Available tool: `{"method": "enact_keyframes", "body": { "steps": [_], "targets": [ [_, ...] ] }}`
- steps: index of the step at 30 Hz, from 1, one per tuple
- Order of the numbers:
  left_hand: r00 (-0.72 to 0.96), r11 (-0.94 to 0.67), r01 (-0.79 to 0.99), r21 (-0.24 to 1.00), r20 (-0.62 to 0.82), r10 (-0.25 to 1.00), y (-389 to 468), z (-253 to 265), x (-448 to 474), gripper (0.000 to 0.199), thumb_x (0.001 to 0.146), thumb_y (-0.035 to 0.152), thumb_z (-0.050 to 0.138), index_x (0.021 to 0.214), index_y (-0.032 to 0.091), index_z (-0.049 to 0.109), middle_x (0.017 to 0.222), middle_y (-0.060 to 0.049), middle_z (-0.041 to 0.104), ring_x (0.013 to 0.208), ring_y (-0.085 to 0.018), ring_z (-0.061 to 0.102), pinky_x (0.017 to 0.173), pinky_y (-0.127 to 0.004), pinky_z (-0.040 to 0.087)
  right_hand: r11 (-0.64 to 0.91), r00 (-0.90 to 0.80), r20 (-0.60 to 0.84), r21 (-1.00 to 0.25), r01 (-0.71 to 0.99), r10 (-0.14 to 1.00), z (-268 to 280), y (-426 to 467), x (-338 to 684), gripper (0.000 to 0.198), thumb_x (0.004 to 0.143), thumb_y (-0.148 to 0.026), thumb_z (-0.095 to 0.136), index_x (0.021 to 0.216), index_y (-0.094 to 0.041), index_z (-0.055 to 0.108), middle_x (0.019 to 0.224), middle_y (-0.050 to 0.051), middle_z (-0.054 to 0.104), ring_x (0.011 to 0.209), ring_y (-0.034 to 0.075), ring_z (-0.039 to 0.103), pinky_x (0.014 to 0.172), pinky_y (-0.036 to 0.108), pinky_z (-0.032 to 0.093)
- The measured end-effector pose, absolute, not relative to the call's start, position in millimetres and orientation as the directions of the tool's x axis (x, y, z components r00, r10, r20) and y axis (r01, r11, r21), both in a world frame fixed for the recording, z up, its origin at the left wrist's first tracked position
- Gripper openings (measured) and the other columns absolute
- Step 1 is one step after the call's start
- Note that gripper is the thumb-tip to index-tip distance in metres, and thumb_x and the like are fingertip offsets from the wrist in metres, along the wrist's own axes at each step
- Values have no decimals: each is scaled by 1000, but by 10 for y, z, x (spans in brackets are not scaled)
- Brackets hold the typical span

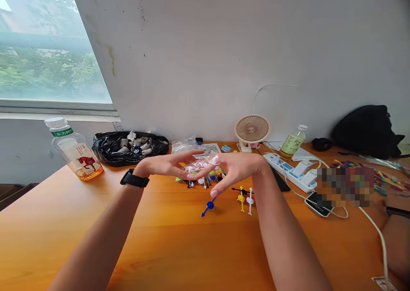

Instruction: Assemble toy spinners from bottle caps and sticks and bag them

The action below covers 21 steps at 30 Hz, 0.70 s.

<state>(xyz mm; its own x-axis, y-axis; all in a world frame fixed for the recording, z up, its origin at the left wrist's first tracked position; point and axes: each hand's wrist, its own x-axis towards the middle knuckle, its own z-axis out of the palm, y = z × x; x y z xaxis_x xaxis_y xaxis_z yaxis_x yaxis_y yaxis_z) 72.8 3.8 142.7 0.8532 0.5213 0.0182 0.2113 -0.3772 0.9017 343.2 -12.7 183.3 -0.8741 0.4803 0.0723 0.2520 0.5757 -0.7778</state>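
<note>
My left hand [169, 164], with a black band on its wrist, reaches in from the left, fingers stretched out. My right hand [238, 167] faces it, thumb pointing down and fingers spread apart. A crumpled clear plastic bag [201, 163] shows between the two hands; whether the fingers touch it I cannot tell. Just below my right thumb is a blue arrow spinner [209, 205]. Beside my right wrist lie a yellow arrow spinner [241, 199], a white arrow spinner [250, 201] and a black arrow [237, 190]. Several small coloured pieces [201, 181] are partly hidden behind my fingers.
At left stand a large bottle [78, 154] and a black bag of rubbish [107, 152]. A small fan [252, 129], tea bottle [293, 144], power strip [285, 171] and white device [319, 204] with cables are at right. Another person's arm [397, 240] rests at the right edge.
</note>
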Motion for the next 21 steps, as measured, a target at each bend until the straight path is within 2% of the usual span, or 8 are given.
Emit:
{"method": "enact_keyframes", "body": {
  "steps": [3, 6, 8, 10, 11, 13, 17, 21],
  "targets": [
    [855, -405, 231, 885, 14, 518, 71, 1452, 592, 84, 86, 38, 84, 160, 36, 44, 147, -13, 65, 130, -34, 65, 99, -40, 58, 623, -930, 0, -742, 246, 368, 1921, -160, 3480, 47, 76, -34, 92, 121, -37, 80, 128, 0, 76, 126, 24, 66, 111, 36, 49],
    [828, -483, 234, 844, 88, 554, 127, 1438, 481, 83, 77, 34, 91, 153, 33, 55, 147, -13, 65, 132, -33, 64, 106, -41, 55, 574, -908, 18, -779, 250, 419, 1945, -162, 3519, 43, 82, -31, 87, 125, -34, 79, 132, 2, 75, 127, 25, 67, 106, 36, 53],
    [773, -521, 256, 814, 151, 616, 177, 1414, 429, 64, 77, 37, 90, 137, 28, 70, 139, -13, 70, 127, -31, 67, 105, -40, 56, 513, -876, 16, -815, 269, 483, 1919, -139, 3543, 40, 89, -33, 82, 128, -31, 78, 135, 4, 74, 126, 25, 68, 103, 35, 55],
    [713, -535, 292, 793, 193, 674, 223, 1398, 399, 38, 81, 43, 86, 113, 23, 80, 122, -12, 77, 113, -28, 72, 97, -38, 58, 481, -848, 12, -828, 288, 529, 1875, -99, 3565, 35, 95, -34, 75, 128, -28, 78, 137, 6, 72, 126, 25, 67, 103, 35, 55],
    [692, -538, 314, 782, 200, 694, 240, 1397, 391, 31, 83, 46, 83, 103, 21, 82, 112, -11, 80, 106, -27, 74, 92, -36, 58, 474, -839, 11, -829, 296, 543, 1853, -75, 3574, 32, 96, -35, 73, 127, -26, 79, 136, 7, 73, 125, 24, 68, 104, 35, 55],
    [674, -542, 370, 754, 184, 716, 255, 1409, 385, 30, 84, 49, 81, 93, 20, 82, 99, -8, 80, 93, -23, 73, 83, -32, 56, 462, -828, 11, -834, 302, 561, 1813, -26, 3587, 30, 96, -38, 73, 121, -23, 81, 127, 8, 77, 117, 23, 71, 100, 34, 55],
    [681, -551, 485, 679, 101, 725, 242, 1441, 393, 36, 81, 53, 82, 95, 20, 84, 90, -5, 79, 80, -19, 67, 71, -27, 48, 449, -771, 80, -848, 280, 632, 1758, 53, 3594, 29, 91, -44, 77, 108, -20, 83, 108, 8, 81, 101, 21, 74, 92, 33, 57],
    [641, -532, 539, 653, 91, 762, 260, 1409, 407, 38, 81, 58, 80, 89, 21, 85, 81, -4, 77, 72, -17, 61, 64, -27, 42, 420, -671, 145, -866, 269, 727, 1722, 93, 3603, 28, 87, -47, 80, 97, -21, 83, 102, 8, 81, 98, 22, 74, 91, 35, 57]
  ]
}}
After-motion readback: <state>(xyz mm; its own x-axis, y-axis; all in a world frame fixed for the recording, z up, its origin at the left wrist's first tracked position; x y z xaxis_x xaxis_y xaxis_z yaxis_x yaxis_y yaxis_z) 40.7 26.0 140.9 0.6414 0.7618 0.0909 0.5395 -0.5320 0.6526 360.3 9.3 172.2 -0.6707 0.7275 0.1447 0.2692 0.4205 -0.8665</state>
